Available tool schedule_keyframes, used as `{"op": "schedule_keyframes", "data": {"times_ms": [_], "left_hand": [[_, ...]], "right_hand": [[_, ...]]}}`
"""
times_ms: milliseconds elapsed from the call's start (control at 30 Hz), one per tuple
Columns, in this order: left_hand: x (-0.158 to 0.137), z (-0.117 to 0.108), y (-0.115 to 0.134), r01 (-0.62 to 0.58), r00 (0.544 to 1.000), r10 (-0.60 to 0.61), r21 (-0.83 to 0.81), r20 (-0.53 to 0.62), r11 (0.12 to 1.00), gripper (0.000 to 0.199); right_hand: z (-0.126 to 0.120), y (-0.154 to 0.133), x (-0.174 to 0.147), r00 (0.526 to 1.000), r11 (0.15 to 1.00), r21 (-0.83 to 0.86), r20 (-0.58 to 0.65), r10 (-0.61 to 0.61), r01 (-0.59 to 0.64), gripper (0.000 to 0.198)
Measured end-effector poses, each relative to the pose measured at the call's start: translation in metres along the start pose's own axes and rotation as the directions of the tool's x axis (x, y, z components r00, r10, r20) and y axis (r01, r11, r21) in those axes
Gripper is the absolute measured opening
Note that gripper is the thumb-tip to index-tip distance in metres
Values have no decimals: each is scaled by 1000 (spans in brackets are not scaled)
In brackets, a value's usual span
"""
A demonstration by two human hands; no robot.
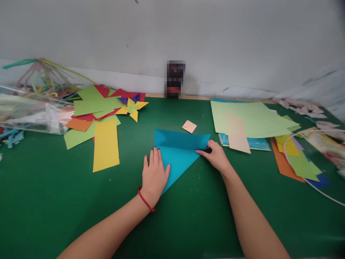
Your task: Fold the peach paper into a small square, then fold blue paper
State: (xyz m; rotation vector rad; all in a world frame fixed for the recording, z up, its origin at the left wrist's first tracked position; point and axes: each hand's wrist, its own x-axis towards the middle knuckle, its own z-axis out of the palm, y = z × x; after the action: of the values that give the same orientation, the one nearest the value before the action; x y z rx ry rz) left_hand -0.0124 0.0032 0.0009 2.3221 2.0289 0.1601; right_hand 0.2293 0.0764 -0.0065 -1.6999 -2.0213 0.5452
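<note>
A sheet of blue paper (176,162) lies on the green table in front of me, with one slanting edge running from lower left to upper right. Its far strip stands raised along a crease and looks darker. My left hand (155,174) rests flat on the sheet's left side, fingers stretched out. At the right end of the crease, my right hand (215,154) pinches the paper between thumb and fingers. Just beyond the sheet sits a small folded pink paper square (189,126).
Green and red papers, a yellow sheet (106,145) and a folded paper star (131,109) lie left. Pale green sheets (250,117) and a beige strip (237,133) lie right, near a white cable (289,158). A blurred dark object (175,79) stands against the wall.
</note>
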Motion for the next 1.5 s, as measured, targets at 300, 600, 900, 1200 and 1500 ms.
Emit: {"op": "schedule_keyframes", "data": {"times_ms": [300,600,900,1200,1500], "left_hand": [[0,-1,1,7,1000,-9,67,28,998,63],[1,0,2,13,1000,-15,97,22,995,62],[0,-2,2,7,1000,-8,105,13,994,62],[0,1,2,2,1000,-1,82,-14,997,62],[0,-4,2,-41,999,41,11,-7,999,49]], "right_hand": [[0,0,0,1000,1000,-18,-3,1,-1,39],[-1,1,-1,1000,999,25,13,-25,25,36],[-2,0,-2,999,996,80,29,-32,30,26],[-38,7,-12,941,947,320,310,-132,28,27],[-54,-22,-1,900,996,83,435,-8,-32,34]]}}
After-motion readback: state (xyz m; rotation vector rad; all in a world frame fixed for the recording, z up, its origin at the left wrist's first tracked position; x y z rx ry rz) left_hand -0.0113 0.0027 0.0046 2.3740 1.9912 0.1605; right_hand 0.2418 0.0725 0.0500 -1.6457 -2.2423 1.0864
